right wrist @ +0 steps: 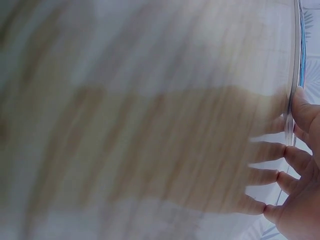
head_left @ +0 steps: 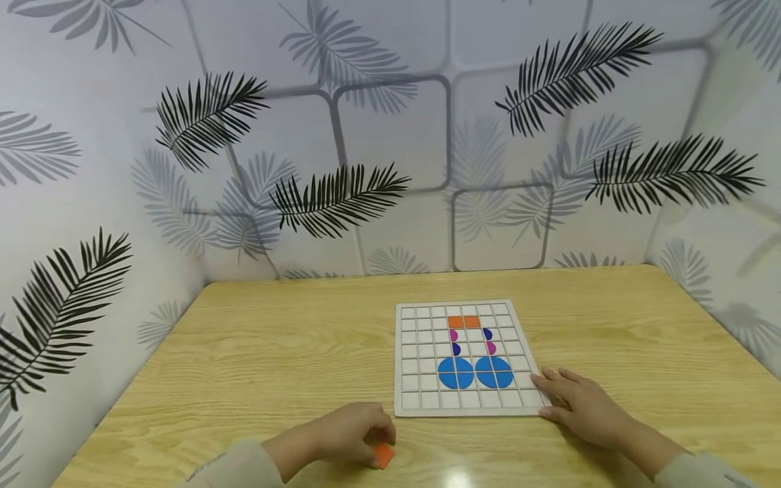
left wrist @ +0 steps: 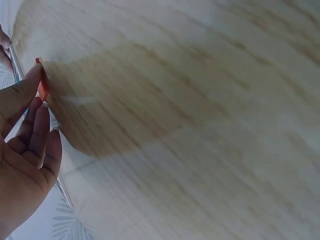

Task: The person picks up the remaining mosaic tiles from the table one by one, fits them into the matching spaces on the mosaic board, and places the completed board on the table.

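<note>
My left hand (head_left: 356, 434) pinches a small orange square tile (head_left: 383, 455) between thumb and fingertips, close over the table in front of the board's left corner. In the left wrist view the tile (left wrist: 42, 86) shows nearly edge-on at the fingertips. A white gridded board (head_left: 421, 400) lies flat on the table. On it are two orange squares (head_left: 464, 322), small pink and dark blue half-circles (head_left: 491, 348), and two blue circles (head_left: 456, 373) made of quarter pieces. My right hand (head_left: 582, 410) rests at the board's front right corner, its thumb and extended fingers touching the edge.
The wooden table (head_left: 293, 339) spreads around the board on all sides. Behind it stands a wall (head_left: 415, 149) with a leaf pattern, which also continues along the left and right sides.
</note>
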`<action>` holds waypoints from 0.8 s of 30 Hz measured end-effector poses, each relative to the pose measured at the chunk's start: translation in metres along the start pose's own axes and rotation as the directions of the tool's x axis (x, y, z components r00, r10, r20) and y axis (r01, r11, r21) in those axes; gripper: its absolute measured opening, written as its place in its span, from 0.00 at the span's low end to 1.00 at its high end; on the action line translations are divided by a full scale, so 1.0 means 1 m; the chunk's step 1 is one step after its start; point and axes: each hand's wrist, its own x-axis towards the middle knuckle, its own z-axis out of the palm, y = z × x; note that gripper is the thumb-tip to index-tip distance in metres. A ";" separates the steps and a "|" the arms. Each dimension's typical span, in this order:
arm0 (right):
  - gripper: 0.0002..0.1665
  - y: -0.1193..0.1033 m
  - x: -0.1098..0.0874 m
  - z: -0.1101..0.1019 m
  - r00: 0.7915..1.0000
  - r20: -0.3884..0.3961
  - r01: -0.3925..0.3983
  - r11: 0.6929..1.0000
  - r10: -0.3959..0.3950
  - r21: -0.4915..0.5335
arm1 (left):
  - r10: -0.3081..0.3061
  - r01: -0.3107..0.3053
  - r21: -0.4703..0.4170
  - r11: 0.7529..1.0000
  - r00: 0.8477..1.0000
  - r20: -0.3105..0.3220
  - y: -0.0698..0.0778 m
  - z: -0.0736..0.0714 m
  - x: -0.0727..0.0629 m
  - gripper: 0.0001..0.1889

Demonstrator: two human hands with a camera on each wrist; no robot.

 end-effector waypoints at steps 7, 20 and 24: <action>0.30 -0.001 0.001 -0.001 1.000 -0.004 0.014 1.000 -0.014 -0.003 | -0.043 0.042 -0.105 0.994 0.999 0.001 0.000 0.003 -0.002 0.11; 0.30 -0.002 0.001 -0.002 1.000 -0.021 0.023 1.000 -0.023 -0.004 | -0.051 0.050 -0.255 0.966 0.999 0.002 -0.002 0.007 -0.002 0.11; 0.30 -0.002 0.000 -0.001 1.000 -0.019 0.020 1.000 -0.020 -0.003 | -0.035 0.029 -0.311 0.950 0.999 -0.015 -0.003 0.009 -0.002 0.08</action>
